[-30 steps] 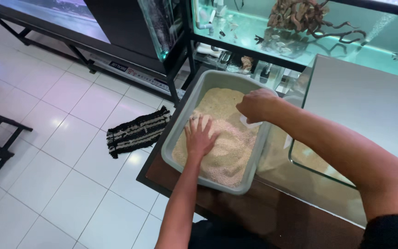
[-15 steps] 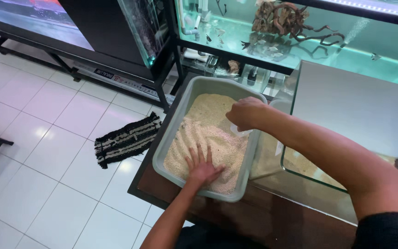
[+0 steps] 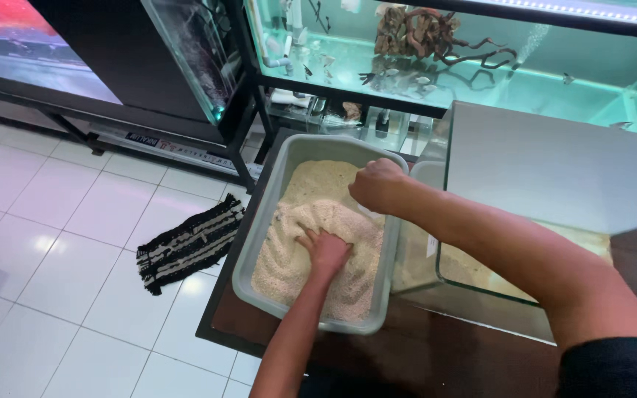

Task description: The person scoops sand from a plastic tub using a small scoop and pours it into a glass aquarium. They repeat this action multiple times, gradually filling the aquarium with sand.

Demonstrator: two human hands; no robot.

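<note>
A person's left hand presses fingers-first into pale sand, the fingertips buried so that the hand is curled into the grains rather than closed around any one object, while the right hand sits fisted at the far right rim of the grey plastic tub that holds the sand; whether that fist clasps the rim or a handful of grains cannot be told from this angle. Around the left hand the sand lies in ridges and furrows, and judging by those marks much of the surface nearer the body looks worked through, while the smoother patch beyond the right hand, toward the tub's far wall, appears less disturbed. The tub rests on a dark wooden table, and just to the right of both hands stands a small glass tank with a thin layer of sand already on its floor, partly covered by a grey panel. Beyond the hands a large lit aquarium holds a piece of driftwood and a few small fish; to the left of the tub, down on the white tiled floor, lies a black-and-white striped mat. The count: two hands, one tub, one small tank, one panel, one mat, one lit aquarium behind, with another dark tank on the stand at far left.
</note>
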